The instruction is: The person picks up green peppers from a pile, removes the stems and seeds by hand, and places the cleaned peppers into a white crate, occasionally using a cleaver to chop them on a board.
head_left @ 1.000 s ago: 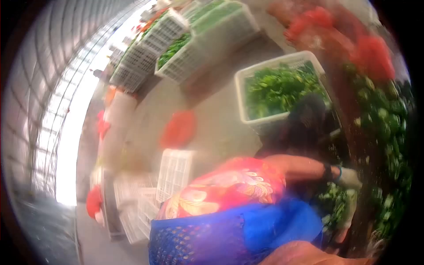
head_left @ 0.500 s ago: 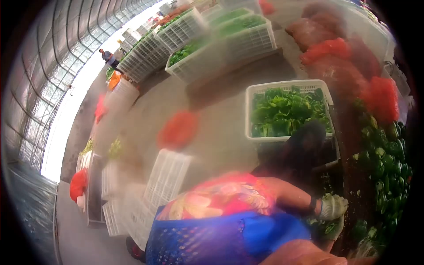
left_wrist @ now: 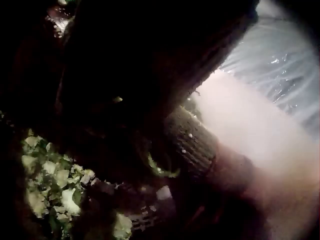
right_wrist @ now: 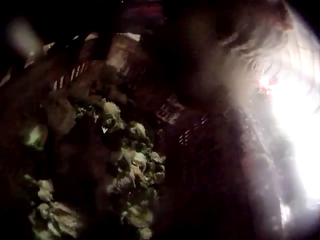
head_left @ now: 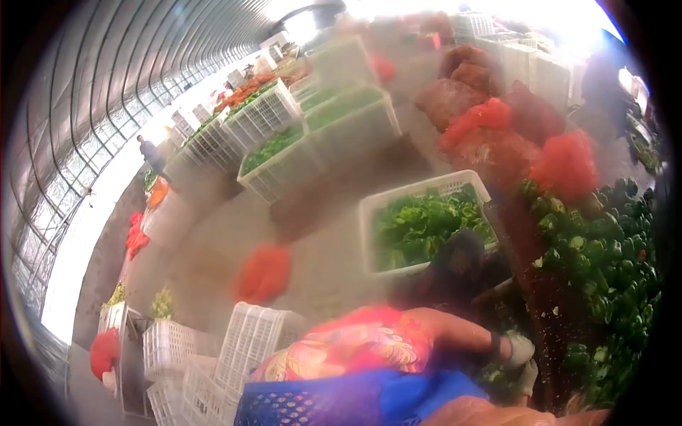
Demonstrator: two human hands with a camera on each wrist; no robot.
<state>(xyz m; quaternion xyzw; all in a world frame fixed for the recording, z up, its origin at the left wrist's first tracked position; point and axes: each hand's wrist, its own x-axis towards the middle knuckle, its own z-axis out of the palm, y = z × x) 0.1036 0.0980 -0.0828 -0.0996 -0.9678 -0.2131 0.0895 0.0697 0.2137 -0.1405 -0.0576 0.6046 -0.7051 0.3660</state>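
Both hands wear pale knitted gloves and meet low at the right in the head view. My left hand (head_left: 520, 348) sits just above my right hand (head_left: 528, 378), over a dark crate. Fingers are too small and blurred there, and in deep shadow in the wrist views, so I cannot tell what they hold. A ribbed glove cuff (left_wrist: 192, 145) shows in the left wrist view, near a curved green rim (left_wrist: 161, 169). Pale green pepper scraps (right_wrist: 137, 162) lie below the hands. Beyond them spreads a large pile of green peppers (head_left: 604, 277).
A white crate (head_left: 366, 234) of green peppers stands ahead, with stacked full crates (head_left: 284, 177) behind. Red mesh sacks (head_left: 568, 163) lie beside the pile. Tipped white crates (head_left: 241, 348) stand at lower left, near a red bundle (head_left: 263, 273) on the floor.
The head view has tilted up, so the crates and pepper pile sit lower in it. Both gloved hands have drawn closer together, staying over the dark crate.
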